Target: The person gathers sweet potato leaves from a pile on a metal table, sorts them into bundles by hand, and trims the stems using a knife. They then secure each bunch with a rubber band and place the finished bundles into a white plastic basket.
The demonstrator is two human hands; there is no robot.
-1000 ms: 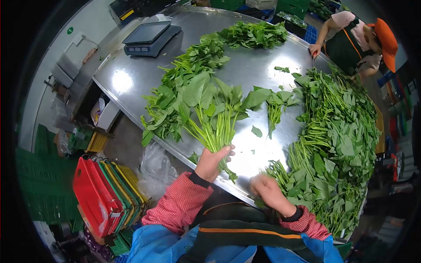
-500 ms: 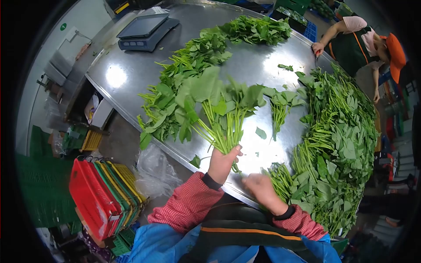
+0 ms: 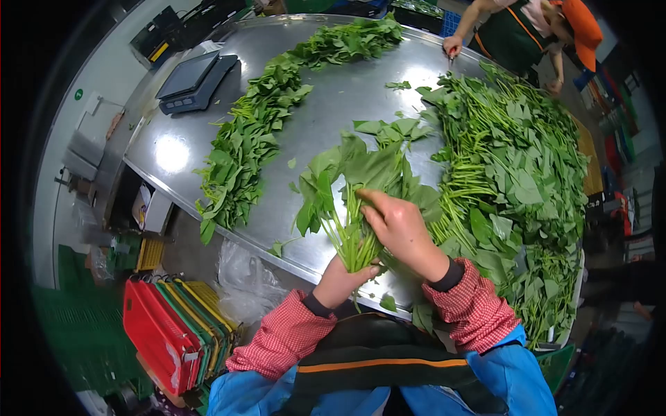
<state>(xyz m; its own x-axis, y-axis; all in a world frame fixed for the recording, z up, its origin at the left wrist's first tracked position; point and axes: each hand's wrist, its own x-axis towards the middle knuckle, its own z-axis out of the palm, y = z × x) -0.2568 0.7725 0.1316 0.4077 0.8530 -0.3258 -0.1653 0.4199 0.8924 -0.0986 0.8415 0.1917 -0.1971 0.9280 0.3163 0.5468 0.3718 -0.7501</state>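
Observation:
Leafy green stems form a bunch (image 3: 350, 239) near the table's front edge. My left hand (image 3: 341, 281) is wrapped round the lower stems, with the leaves fanning upward. Over the bunch's right side, my right hand (image 3: 401, 229) has its thumb and index finger pressed together on a stem among the leaves. A large heap of greens (image 3: 513, 173) covers the right part of the metal table (image 3: 326, 107). A curved row of greens (image 3: 239, 156) runs from the left front to the back.
A scale (image 3: 194, 82) stands at the table's back left. Across the table a person (image 3: 513, 31) in an orange cap holds a small red-handled tool. Red, green and yellow crates (image 3: 163, 333) and clear plastic (image 3: 250, 277) are at the lower left.
My right hand has moved up from below the bunch to its leaves and closed on a stem. My left hand still holds the bunch. The view has shifted, moving the table's contents leftward.

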